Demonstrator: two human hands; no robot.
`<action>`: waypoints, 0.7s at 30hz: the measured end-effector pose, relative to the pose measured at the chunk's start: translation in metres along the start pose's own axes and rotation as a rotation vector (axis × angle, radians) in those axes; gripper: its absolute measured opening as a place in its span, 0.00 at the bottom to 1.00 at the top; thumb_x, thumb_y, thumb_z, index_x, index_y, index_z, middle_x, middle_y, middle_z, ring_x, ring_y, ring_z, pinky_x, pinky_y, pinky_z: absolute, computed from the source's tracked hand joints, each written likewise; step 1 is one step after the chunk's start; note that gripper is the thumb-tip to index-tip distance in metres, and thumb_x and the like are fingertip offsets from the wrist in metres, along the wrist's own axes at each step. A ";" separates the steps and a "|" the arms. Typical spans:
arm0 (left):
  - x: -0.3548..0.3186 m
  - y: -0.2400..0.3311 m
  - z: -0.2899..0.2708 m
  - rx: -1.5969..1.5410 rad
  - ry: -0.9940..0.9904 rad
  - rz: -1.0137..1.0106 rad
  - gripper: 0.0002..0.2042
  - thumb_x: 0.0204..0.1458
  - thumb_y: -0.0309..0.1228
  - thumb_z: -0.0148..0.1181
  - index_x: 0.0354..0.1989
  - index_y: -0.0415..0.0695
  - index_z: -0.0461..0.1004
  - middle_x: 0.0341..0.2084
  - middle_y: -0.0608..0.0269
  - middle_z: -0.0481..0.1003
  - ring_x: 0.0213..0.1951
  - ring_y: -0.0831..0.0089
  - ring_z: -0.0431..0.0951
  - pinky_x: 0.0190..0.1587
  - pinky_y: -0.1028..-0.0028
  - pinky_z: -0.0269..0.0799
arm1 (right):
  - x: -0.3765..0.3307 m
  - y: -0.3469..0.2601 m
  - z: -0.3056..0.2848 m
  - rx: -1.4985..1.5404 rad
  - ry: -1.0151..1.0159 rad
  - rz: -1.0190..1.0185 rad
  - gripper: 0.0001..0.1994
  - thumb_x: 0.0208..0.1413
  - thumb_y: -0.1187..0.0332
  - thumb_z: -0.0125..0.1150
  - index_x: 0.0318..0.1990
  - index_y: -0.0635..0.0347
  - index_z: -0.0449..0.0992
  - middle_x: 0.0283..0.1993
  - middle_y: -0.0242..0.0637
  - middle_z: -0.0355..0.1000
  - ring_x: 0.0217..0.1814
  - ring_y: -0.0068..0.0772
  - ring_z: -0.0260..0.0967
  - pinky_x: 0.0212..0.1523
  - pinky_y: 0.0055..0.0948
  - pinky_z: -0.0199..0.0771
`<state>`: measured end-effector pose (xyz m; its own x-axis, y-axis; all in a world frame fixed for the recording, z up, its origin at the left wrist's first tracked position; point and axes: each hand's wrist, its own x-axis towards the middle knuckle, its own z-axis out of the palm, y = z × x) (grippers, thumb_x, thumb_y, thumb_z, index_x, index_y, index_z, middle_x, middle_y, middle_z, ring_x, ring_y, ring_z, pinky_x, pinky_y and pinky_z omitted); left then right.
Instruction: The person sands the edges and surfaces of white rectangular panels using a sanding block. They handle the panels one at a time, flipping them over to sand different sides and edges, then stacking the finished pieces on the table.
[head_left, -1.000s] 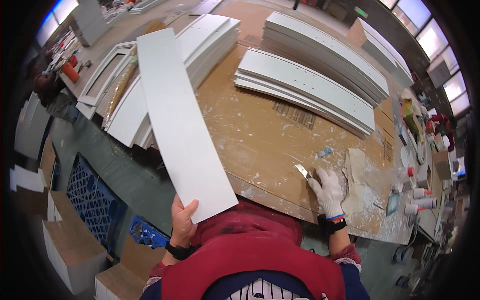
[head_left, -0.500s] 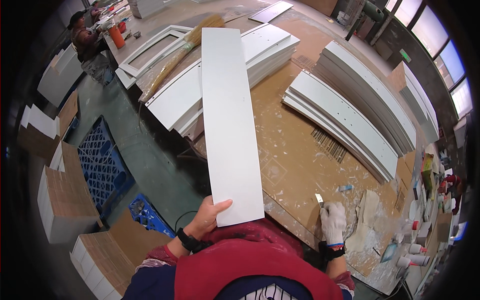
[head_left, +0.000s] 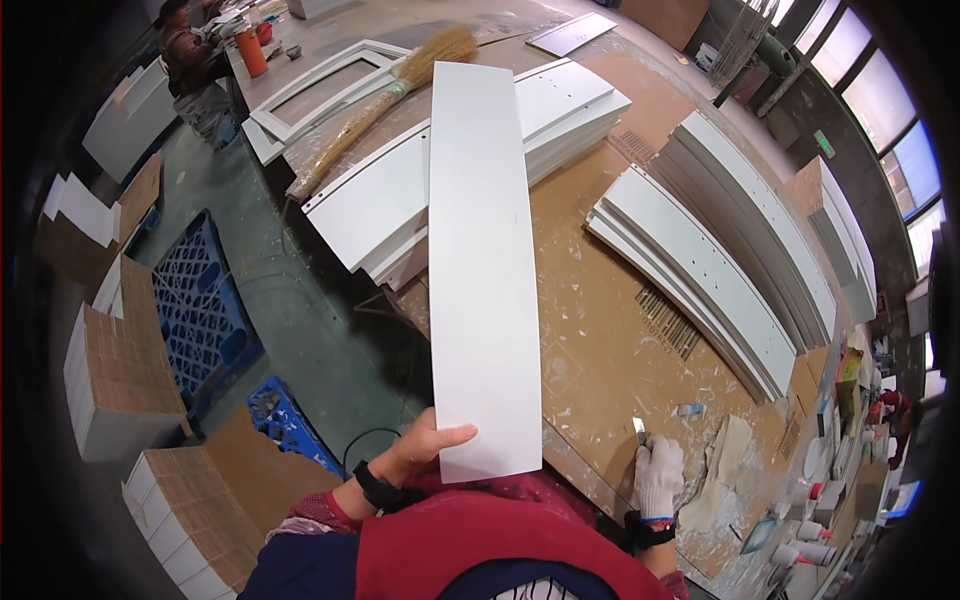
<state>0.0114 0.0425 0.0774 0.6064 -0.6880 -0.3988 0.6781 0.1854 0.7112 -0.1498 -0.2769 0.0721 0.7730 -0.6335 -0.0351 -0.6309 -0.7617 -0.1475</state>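
My left hand (head_left: 425,447) grips the near end of a long white panel (head_left: 480,260), thumb on top. The panel reaches away from me over the edge of the brown cardboard-covered workbench (head_left: 600,340). My right hand (head_left: 658,473), in a white glove, rests on the bench near its front edge and holds a small putty knife (head_left: 638,430) with its blade pointing away. A stack of white panels (head_left: 400,200) lies under the far half of the held panel.
More white panel stacks (head_left: 720,270) lie on the right of the bench. A straw broom (head_left: 385,95) lies at the back. Blue plastic crates (head_left: 205,300) and cardboard-wrapped bundles (head_left: 120,370) stand on the floor to the left. Another person (head_left: 190,50) works at far top left. Small bottles (head_left: 820,500) crowd the right edge.
The white panel has swung with my left hand from the left toward the middle, over the bench. My gloved right hand has stayed on the bench with the putty knife.
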 end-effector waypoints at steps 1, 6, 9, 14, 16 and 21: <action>0.001 0.000 -0.001 -0.004 -0.022 0.009 0.26 0.51 0.33 0.59 0.56 0.33 0.62 0.49 0.53 0.70 0.50 0.67 0.71 0.52 0.69 0.65 | 0.002 0.003 -0.001 0.038 -0.014 -0.009 0.06 0.45 0.69 0.58 0.31 0.58 0.73 0.34 0.45 0.68 0.41 0.49 0.66 0.41 0.41 0.66; 0.002 0.000 -0.004 -0.030 -0.115 0.033 0.27 0.51 0.33 0.60 0.57 0.33 0.62 0.50 0.54 0.70 0.51 0.67 0.70 0.53 0.69 0.65 | 0.012 0.011 -0.010 0.124 -0.124 -0.041 0.08 0.44 0.67 0.60 0.31 0.60 0.72 0.33 0.46 0.70 0.37 0.50 0.68 0.38 0.41 0.68; 0.004 -0.004 -0.007 -0.055 -0.091 -0.036 0.30 0.47 0.30 0.61 0.59 0.36 0.58 0.51 0.53 0.68 0.52 0.65 0.70 0.53 0.67 0.66 | 0.020 0.009 -0.010 0.052 -0.248 -0.081 0.09 0.44 0.67 0.61 0.32 0.60 0.72 0.33 0.45 0.71 0.36 0.49 0.69 0.38 0.41 0.69; 0.001 -0.002 -0.005 -0.076 -0.093 -0.071 0.30 0.47 0.29 0.60 0.59 0.36 0.58 0.50 0.52 0.68 0.51 0.65 0.70 0.52 0.67 0.67 | 0.070 -0.027 -0.029 0.358 -0.153 -0.488 0.07 0.45 0.73 0.58 0.35 0.58 0.73 0.32 0.43 0.71 0.36 0.46 0.70 0.36 0.36 0.70; -0.001 -0.004 -0.006 -0.052 -0.078 -0.078 0.29 0.47 0.28 0.60 0.59 0.36 0.58 0.50 0.53 0.68 0.51 0.65 0.70 0.52 0.67 0.67 | 0.101 -0.074 -0.050 0.417 -0.116 -0.672 0.08 0.46 0.78 0.56 0.35 0.56 0.73 0.30 0.40 0.70 0.34 0.43 0.70 0.35 0.32 0.70; -0.004 -0.002 -0.003 -0.053 -0.056 -0.070 0.29 0.48 0.29 0.58 0.59 0.36 0.58 0.51 0.54 0.68 0.52 0.66 0.70 0.53 0.68 0.66 | 0.167 -0.189 -0.083 0.502 0.208 -1.139 0.09 0.42 0.81 0.55 0.32 0.58 0.72 0.29 0.38 0.69 0.33 0.40 0.69 0.34 0.31 0.70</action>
<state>0.0093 0.0467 0.0760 0.5335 -0.7384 -0.4125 0.7400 0.1714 0.6504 0.0930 -0.2507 0.1762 0.8065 0.3025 0.5080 0.5147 -0.7820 -0.3516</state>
